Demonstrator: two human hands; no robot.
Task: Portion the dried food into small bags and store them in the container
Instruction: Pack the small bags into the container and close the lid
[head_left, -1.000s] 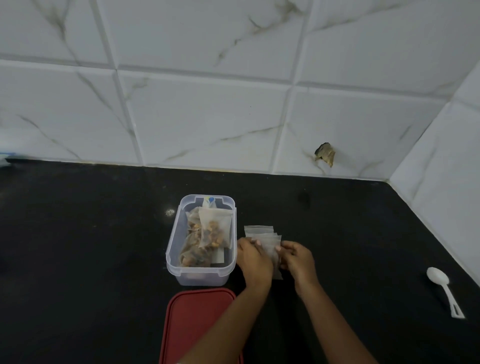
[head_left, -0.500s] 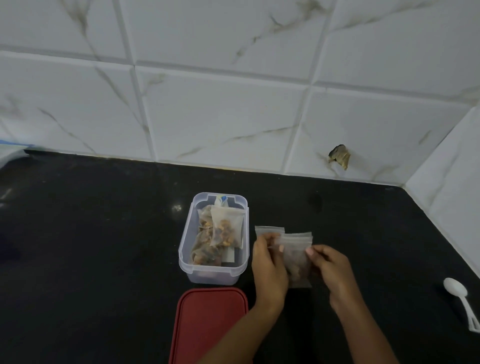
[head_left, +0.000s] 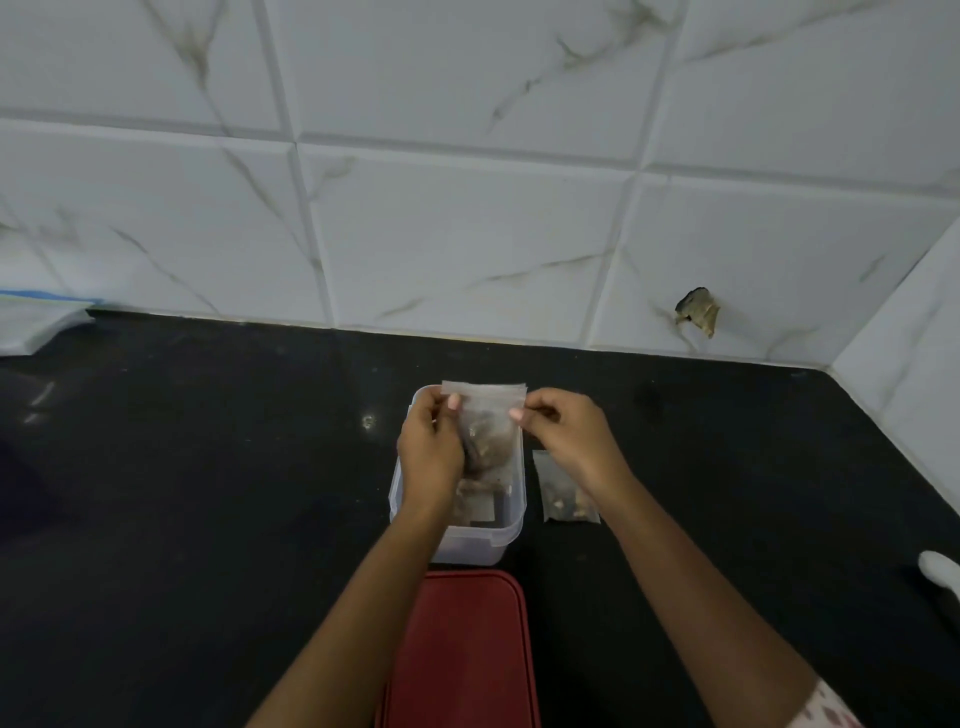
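The left hand (head_left: 431, 447) and the right hand (head_left: 566, 431) hold one small filled bag (head_left: 491, 431) between them at the centre of the frame. Each hand pinches an upper corner of the bag, just below the seal strip: the left hand at the left corner, the right hand at the right corner, with the remaining fingers curled. The bag hangs upright directly above the open clear container (head_left: 467, 545), which stands on the black counter (head_left: 208, 493). Whether the lower edge of the bag touches the contents of the container cannot be determined. Inside the container, further filled bags (head_left: 480, 501) are visible beneath the held one; their number cannot be read. A second filled bag (head_left: 563, 493) lies flat on the counter just to the right of the container, partly under the right wrist. The red lid (head_left: 462, 649) lies on the counter below the container, at the lower centre of the frame, detached. A white spoon (head_left: 937, 569) shows at the right edge, well apart from the container. No loose dried food is visible. Assessment: portioning appears complete or nearly so, and storage is well advanced. Remaining steps, as far as can be judged: lower the held bag into the container, add the bag from the counter, and fit the lid.
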